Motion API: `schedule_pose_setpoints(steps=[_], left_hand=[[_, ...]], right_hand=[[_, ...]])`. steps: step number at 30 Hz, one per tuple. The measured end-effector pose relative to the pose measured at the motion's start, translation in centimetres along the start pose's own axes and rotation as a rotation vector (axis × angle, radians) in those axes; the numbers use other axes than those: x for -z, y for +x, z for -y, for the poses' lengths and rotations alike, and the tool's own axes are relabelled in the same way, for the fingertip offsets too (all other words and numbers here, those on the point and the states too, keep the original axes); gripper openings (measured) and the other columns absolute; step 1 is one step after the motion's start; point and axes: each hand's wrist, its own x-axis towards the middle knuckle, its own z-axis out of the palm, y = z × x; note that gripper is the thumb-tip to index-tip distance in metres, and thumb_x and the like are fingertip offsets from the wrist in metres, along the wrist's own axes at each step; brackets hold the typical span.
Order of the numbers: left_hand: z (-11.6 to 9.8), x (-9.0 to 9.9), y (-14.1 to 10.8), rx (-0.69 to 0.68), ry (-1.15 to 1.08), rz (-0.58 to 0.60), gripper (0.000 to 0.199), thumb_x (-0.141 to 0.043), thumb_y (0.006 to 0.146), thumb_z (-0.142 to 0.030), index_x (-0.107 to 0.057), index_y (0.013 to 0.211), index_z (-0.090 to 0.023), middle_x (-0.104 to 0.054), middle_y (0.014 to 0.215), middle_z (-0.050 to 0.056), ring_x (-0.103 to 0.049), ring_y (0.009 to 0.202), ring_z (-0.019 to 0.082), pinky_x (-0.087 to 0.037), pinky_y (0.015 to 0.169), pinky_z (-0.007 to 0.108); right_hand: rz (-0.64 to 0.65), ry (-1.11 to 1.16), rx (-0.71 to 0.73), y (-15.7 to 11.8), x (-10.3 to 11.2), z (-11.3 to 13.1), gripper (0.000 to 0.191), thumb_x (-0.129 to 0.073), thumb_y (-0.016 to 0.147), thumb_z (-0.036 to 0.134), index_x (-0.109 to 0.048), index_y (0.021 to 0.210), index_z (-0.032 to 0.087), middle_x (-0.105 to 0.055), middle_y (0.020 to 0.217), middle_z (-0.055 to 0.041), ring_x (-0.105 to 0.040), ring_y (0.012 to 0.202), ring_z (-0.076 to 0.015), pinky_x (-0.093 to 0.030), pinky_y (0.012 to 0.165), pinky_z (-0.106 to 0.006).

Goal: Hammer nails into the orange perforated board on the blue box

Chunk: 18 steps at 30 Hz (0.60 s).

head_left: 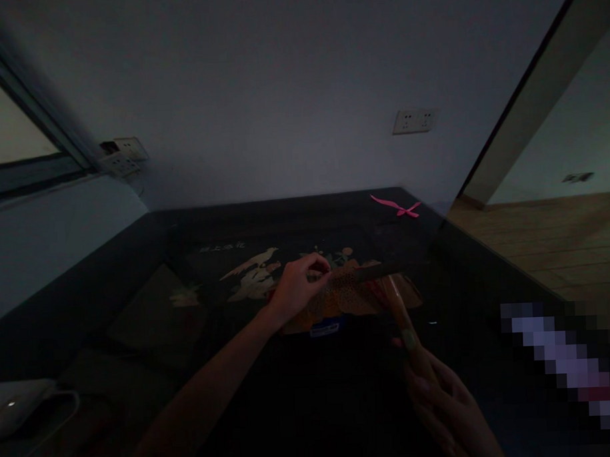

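The scene is very dark. My left hand (303, 285) reaches over a brown and orange patterned piece (345, 297) on the table. Its thumb and forefinger meet in a pinch, and I cannot make out what, if anything, is between them. A hammer (398, 305) with a wooden handle is gripped by my right hand (443, 390). The dark head lies crosswise above the patterned piece, close to the left fingertips; whether it touches anything is unclear. A blue label (326, 329) shows at the front edge of the patterned piece.
The dark table (284, 212) stands against a wall and bears a bird-and-flower picture (254, 280). A pink ribbon (407, 211) lies at its far right corner. At the lower left is a white device (21, 402) with a cable. Sockets (414, 121) are on the wall.
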Motion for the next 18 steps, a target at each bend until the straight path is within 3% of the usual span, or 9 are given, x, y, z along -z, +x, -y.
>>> schedule_pose_setpoints(steps=[10, 18], left_hand=[[1.6, -0.7, 0.0, -0.036, -0.005, 0.027, 0.002, -0.059, 0.079, -0.016, -0.059, 0.081, -0.017, -0.066, 0.080, 0.001, -0.063, 0.076, 0.014, -0.051, 0.074, 0.027], [1.4, -0.7, -0.1, -0.046, 0.001, -0.010, 0.002, -0.059, 0.079, -0.017, -0.059, 0.081, -0.017, -0.065, 0.079, 0.001, -0.063, 0.074, 0.013, -0.050, 0.072, 0.026]], right_hand=[[-0.021, 0.006, -0.035, -0.1, 0.0, 0.0, 0.055, -0.075, 0.070, 0.044, -0.060, 0.118, 0.021, -0.042, 0.044, 0.0106, -0.026, 0.026, 0.0020, -0.021, 0.028, -0.008], [0.031, -0.022, -0.002, 0.2, 0.0, 0.0, 0.056, -0.072, 0.074, 0.044, -0.057, 0.121, 0.020, -0.042, 0.043, 0.0106, -0.025, 0.025, 0.0016, -0.023, 0.028, -0.009]])
